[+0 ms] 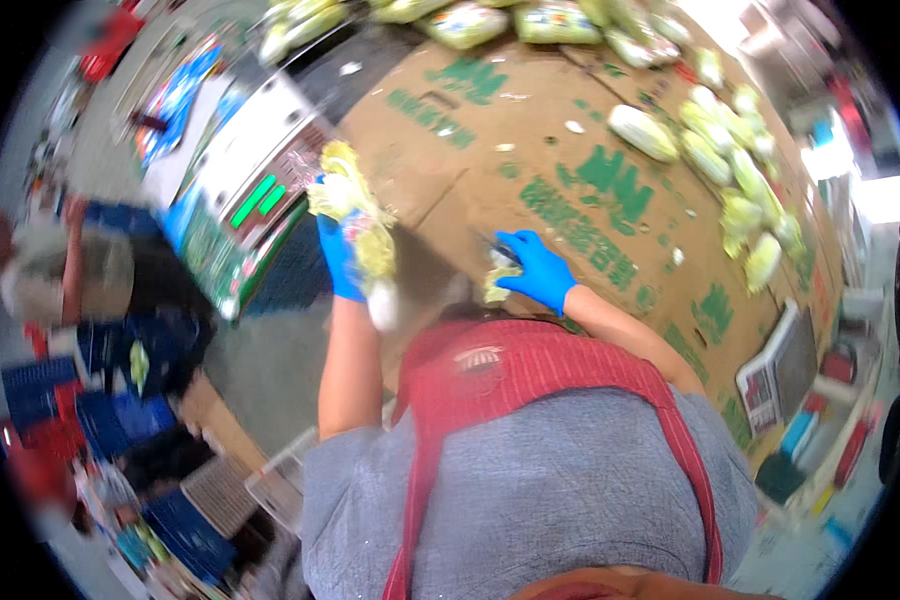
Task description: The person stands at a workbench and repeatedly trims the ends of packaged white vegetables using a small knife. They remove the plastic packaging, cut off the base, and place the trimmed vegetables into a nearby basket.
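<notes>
My left hand [339, 255], in a blue glove, holds a napa cabbage [375, 251] in clear wrap, with loose yellow leaves at its top, beside a scale with a lit green display [259, 201]. My right hand [540, 271], gloved in blue too, is closed around the dark handle of what looks like a knife [505, 251]; its blurred blade points up and left. A piece of cabbage leaf [499, 285] lies just under those fingers, and whether they touch it I cannot tell. Brown cardboard [450, 180] with green print covers the table before me.
Unwrapped napa cabbages [705, 156] lie in a loose group on the right side, and wrapped ones [559, 24] line the far edge. A grey panel-like object [787, 367] stands at the right edge. Blue crates [187, 525] and another person [82, 270] are at the left.
</notes>
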The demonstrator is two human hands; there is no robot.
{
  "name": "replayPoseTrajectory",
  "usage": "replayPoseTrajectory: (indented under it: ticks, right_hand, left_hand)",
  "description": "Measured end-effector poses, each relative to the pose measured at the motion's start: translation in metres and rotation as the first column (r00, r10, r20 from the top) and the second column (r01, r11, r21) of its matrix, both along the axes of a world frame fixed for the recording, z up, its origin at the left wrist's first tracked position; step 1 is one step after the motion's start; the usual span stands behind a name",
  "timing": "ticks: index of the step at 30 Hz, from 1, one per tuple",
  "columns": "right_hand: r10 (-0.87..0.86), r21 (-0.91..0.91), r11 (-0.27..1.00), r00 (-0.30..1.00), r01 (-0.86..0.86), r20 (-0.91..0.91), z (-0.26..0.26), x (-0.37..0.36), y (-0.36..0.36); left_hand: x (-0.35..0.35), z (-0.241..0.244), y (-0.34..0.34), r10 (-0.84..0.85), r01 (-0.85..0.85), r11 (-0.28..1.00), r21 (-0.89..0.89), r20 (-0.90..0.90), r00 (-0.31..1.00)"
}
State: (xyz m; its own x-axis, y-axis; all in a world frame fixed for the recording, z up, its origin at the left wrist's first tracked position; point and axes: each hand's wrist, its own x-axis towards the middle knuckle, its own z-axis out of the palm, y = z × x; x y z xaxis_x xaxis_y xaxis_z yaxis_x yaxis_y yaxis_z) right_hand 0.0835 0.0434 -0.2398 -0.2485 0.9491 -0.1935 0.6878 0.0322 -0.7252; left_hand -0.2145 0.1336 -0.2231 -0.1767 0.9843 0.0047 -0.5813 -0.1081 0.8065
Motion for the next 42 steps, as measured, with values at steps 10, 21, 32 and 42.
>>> replayPoseTrajectory:
  ticks: [10,21,32,42]
  right_hand:
    - [0.184,-0.080,0.978,0.978,-0.192,-0.099,-0.059,-0.005,0.016]
    - [0.233,-0.149,0.957,0.964,-0.251,-0.128,-0.044,-0.024,0.019]
    - [0.437,0.075,0.877,0.725,-0.474,-0.533,-0.007,-0.206,-0.057]
    - [-0.120,-0.413,0.845,0.630,-0.341,-0.767,-0.015,-0.110,-0.005]
  left_hand:
    - [-0.182,-0.064,-0.353,0.319,-0.790,0.613,0.013,-0.919,0.232]
    - [-0.244,-0.076,-0.588,-0.766,-0.910,0.092,-0.405,-0.612,0.195]
    - [-0.033,-0.003,-0.262,-0.057,-0.005,0.938,-0.346,-0.167,0.984]
    - [-0.201,-0.096,-0.361,-0.604,-0.202,0.676,-0.709,-0.690,0.398]
